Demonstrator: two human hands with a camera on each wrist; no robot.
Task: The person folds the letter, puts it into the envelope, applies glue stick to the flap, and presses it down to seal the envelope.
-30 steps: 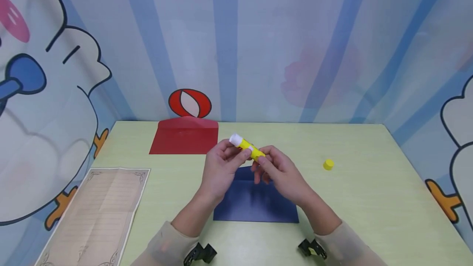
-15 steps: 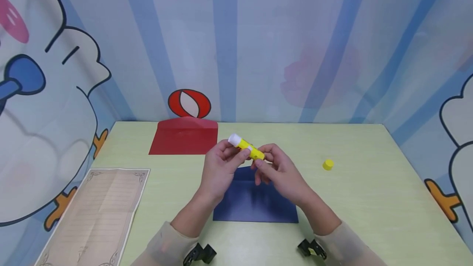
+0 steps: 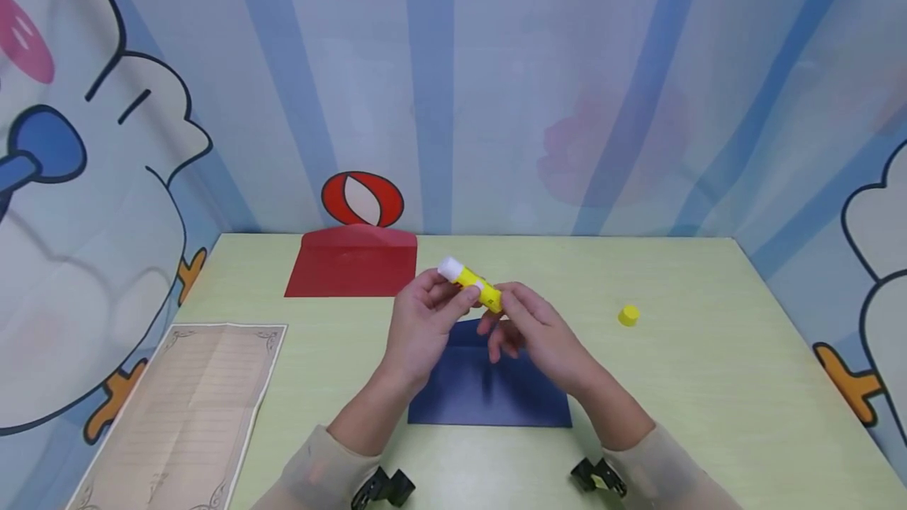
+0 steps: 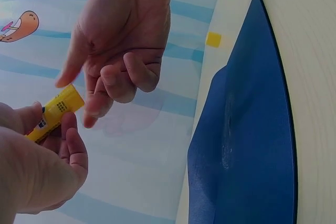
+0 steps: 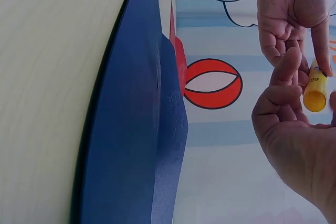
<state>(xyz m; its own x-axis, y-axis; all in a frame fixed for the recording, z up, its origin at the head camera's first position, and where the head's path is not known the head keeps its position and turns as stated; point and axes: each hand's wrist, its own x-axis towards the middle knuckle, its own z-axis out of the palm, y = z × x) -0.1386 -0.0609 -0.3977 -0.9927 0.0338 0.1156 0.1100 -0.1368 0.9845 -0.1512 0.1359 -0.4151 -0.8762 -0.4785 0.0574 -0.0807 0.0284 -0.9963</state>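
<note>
A yellow glue stick [image 3: 489, 297] with a white top is held aslant above the blue envelope by my left hand [image 3: 423, 325], thumb on one side and fingers on the other. My right hand [image 3: 542, 333] is at the stick's lower end; in the left wrist view, its thumb and forefinger stand spread around the bare yellow base [image 4: 71, 98]. The blue envelope [image 3: 489, 400] lies under both hands with its flap raised away from me. Shiny smears show near its fold in the left wrist view. The small yellow cap [image 3: 628, 315] sits on the table to the right.
A red envelope [image 3: 350, 272] lies at the back left of the table. On the left is a creased, lined sheet of letter paper [image 3: 191, 408] with a decorated border. A printed backdrop [image 3: 496, 101] rises behind the table [image 3: 708, 384].
The right thumb and fingers have shifted round the base of the glue stick and loosened from it. My left hand stays in place with the stick.
</note>
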